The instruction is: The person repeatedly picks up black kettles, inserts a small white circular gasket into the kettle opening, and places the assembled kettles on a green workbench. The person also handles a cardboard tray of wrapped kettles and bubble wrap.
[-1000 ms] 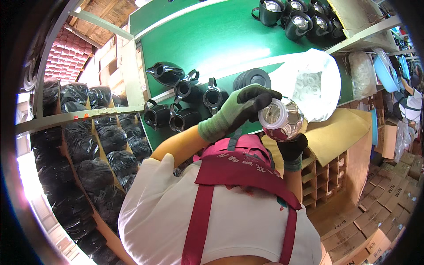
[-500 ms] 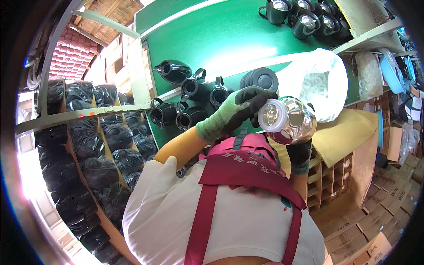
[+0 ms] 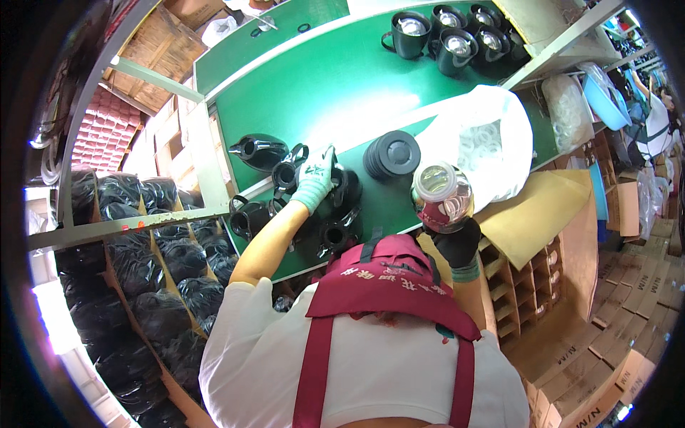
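My right hand point(image 3: 458, 241), in a black glove with a green cuff, grips a shiny silvery flask liner point(image 3: 457, 205) from below. A translucent plastic ring point(image 3: 434, 181) sits at the liner's mouth, which tilts up and towards me. To the left, my left hand point(image 3: 315, 178) in a pale green glove reaches among several black jugs point(image 3: 258, 151). It is closed on one black jug point(image 3: 347, 187), though the fingers are partly hidden. Between my hands stands a stack of round black lids point(image 3: 398, 153). A white bag point(image 3: 510, 132) of translucent rings lies beyond the liner.
Black jugs with silvery liners inside point(image 3: 457, 48) stand at the far right of the green table point(image 3: 285, 85). Below right is a divided carton point(image 3: 514, 285) under a brown cardboard flap point(image 3: 539, 210). Plastic-wrapped black goods point(image 3: 153, 285) fill the left side; a metal frame bar point(image 3: 143, 222) crosses there.
My left hand has left the liner's mouth and moved left onto a black jug among the others. The liner stays in my right hand, now more upright. The whole view has shifted slightly.
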`<state>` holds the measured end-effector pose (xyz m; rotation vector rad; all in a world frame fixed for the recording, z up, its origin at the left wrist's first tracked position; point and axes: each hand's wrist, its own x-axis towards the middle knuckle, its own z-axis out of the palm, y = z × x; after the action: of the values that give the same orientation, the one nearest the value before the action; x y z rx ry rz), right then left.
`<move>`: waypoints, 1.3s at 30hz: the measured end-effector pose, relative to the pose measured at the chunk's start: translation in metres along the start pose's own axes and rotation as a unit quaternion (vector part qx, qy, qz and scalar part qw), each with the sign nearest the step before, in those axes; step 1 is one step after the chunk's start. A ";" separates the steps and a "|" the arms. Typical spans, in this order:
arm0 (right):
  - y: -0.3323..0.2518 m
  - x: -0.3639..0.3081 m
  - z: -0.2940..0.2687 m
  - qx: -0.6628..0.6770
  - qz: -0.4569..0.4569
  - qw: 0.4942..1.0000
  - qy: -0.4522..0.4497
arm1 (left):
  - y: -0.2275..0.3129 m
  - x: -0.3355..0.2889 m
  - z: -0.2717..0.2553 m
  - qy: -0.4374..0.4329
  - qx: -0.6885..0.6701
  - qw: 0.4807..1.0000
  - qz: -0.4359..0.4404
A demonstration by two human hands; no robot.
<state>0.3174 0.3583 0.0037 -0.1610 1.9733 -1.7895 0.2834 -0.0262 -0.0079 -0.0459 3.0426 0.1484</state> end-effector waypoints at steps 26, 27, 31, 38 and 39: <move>-0.116 0.069 -0.048 0.054 -0.175 0.969 -0.164 | 0.041 -0.001 -0.182 -0.169 -0.658 0.732 0.050; -0.127 0.070 -0.051 0.066 -0.145 0.969 -0.187 | 0.042 0.001 -0.183 -0.155 -0.666 0.727 0.057; -0.124 0.087 -0.056 -0.048 -0.205 0.965 -0.158 | 0.056 0.012 -0.181 -0.090 -0.626 0.771 0.075; -0.159 0.137 0.001 0.122 -0.205 0.963 -0.126 | 0.018 0.056 -0.091 0.020 -0.744 0.663 -0.079; -0.152 0.151 0.008 0.100 -0.198 0.973 -0.057 | 0.016 0.052 -0.087 0.034 -0.683 0.728 -0.046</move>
<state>0.1537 0.2709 0.1106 -0.6132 1.7552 -2.1587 0.2232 -0.0205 0.0746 -0.2867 2.1911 2.2540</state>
